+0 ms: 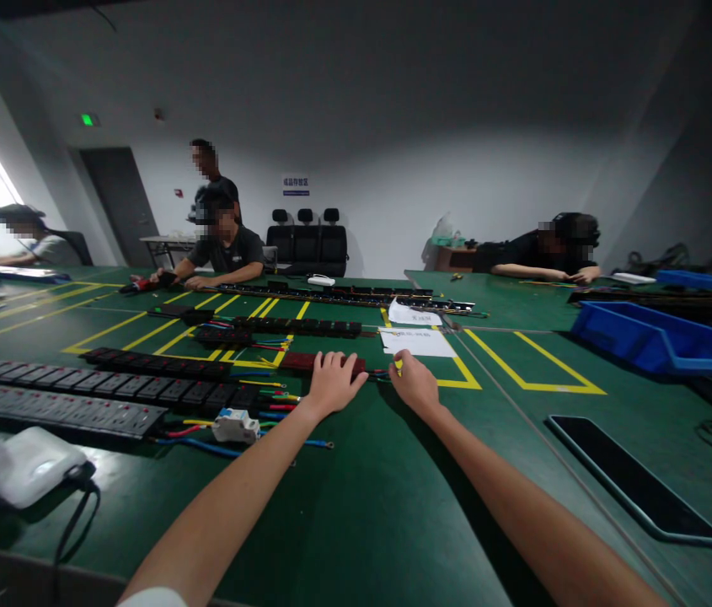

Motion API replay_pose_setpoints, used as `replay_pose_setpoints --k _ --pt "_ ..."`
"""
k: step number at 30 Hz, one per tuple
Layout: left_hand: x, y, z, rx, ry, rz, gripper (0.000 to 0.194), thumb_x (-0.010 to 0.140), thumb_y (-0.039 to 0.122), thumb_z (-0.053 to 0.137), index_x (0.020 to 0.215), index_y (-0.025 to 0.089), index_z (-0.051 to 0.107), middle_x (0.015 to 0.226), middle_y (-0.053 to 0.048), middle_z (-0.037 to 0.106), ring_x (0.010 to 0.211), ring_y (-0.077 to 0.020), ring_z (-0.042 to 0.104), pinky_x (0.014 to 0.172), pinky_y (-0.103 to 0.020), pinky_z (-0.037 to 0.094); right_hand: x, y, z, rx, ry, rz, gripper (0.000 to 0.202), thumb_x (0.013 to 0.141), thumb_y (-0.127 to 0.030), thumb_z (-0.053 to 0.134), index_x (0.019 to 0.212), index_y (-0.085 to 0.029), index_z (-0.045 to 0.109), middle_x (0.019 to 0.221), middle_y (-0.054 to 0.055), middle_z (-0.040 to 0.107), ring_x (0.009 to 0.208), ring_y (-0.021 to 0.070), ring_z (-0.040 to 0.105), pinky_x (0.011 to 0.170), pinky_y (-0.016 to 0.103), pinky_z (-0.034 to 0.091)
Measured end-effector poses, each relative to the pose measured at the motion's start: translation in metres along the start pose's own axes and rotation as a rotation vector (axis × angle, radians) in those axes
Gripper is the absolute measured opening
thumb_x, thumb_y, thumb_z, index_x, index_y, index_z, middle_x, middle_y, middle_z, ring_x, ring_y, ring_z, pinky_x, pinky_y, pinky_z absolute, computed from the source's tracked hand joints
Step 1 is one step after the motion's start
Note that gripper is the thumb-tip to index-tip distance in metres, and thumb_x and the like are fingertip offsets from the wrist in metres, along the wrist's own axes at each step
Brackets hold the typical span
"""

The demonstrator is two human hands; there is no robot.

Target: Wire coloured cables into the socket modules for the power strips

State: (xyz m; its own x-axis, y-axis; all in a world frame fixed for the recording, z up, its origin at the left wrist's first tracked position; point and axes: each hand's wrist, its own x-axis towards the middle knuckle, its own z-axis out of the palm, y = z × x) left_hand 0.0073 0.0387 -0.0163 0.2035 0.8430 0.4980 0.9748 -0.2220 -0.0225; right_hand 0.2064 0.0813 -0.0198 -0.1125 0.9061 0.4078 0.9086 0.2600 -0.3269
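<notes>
In the head view, the left hand (334,381) lies palm down over the right end of a dark red strip (298,362) on the green counter (343,523); its fingers are spread and slightly bent, hiding that end, so I cannot tell whether its grip is firm. The right hand (417,381) has its fingers curled in near thin wires (382,375); its fingertips are too small to show whether the grip pinches one. Writing on the white card (420,343) just beyond is too blurred to read, as on the curled paper (414,314) behind. The wall sign (296,182) seems to end "品存放区". The left edge cuts off the grey socket strip (77,411).
</notes>
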Motion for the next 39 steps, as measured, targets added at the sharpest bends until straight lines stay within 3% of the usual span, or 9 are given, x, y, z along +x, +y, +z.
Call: replay_pose_setpoints --k 3,18,21,30,34,39 --pt "0.000 0.000 -0.001 -0.001 -0.007 -0.003 0.059 0.100 0.059 0.030 0.139 0.020 0.054 0.129 -0.014 0.062 0.124 -0.0310 0.050 0.111 -0.054 0.031 0.001 0.001 0.001 -0.001 -0.010 0.014 0.019 0.097 -0.033 0.052 0.113 -0.022 0.053 0.099 0.007 0.070 0.082 0.0198 0.065 0.061 0.027 0.033" --pt "-0.001 0.001 0.001 0.013 0.011 -0.008 0.055 0.100 0.056 0.035 0.138 0.021 0.055 0.128 -0.014 0.062 0.123 -0.0309 0.051 0.111 -0.053 0.031 -0.007 -0.008 -0.003 -0.090 0.063 -0.271 0.020 0.101 -0.023 0.043 0.114 -0.023 0.057 0.107 0.008 0.064 0.097 0.0200 0.060 0.067 0.026 0.037" --pt "0.000 0.001 0.000 0.006 0.007 -0.010 0.056 0.100 0.057 0.034 0.138 0.021 0.055 0.129 -0.014 0.062 0.123 -0.0310 0.050 0.111 -0.054 0.030 -0.006 -0.007 -0.003 -0.066 0.062 -0.228 0.018 0.100 -0.026 0.045 0.115 -0.023 0.056 0.108 0.007 0.065 0.094 0.0198 0.061 0.065 0.026 0.036" --pt "0.000 0.001 -0.003 -0.007 -0.016 -0.006 0.059 0.100 0.058 0.031 0.139 0.021 0.054 0.130 -0.014 0.061 0.124 -0.0307 0.050 0.112 -0.054 0.029 -0.001 -0.006 -0.009 0.017 -0.033 0.096 0.022 0.098 -0.035 0.047 0.115 -0.023 0.054 0.096 0.007 0.071 0.080 0.0214 0.065 0.061 0.029 0.031" --pt "-0.001 0.001 -0.003 -0.007 -0.010 -0.004 0.059 0.100 0.059 0.031 0.138 0.021 0.055 0.129 -0.014 0.061 0.123 -0.0306 0.050 0.111 -0.054 0.030 -0.001 -0.005 -0.009 0.031 -0.003 0.095 0.020 0.098 -0.033 0.047 0.114 -0.023 0.054 0.097 0.007 0.072 0.078 0.0222 0.066 0.060 0.029 0.030" --pt "0.000 0.001 -0.003 -0.015 -0.010 -0.002 0.059 0.100 0.059 0.030 0.139 0.021 0.054 0.129 -0.014 0.061 0.123 -0.0308 0.050 0.112 -0.054 0.030 -0.002 -0.003 -0.003 0.062 0.082 -0.064 0.021 0.097 -0.025 0.046 0.115 -0.020 0.055 0.107 0.009 0.070 0.082 0.0198 0.064 0.062 0.028 0.033"
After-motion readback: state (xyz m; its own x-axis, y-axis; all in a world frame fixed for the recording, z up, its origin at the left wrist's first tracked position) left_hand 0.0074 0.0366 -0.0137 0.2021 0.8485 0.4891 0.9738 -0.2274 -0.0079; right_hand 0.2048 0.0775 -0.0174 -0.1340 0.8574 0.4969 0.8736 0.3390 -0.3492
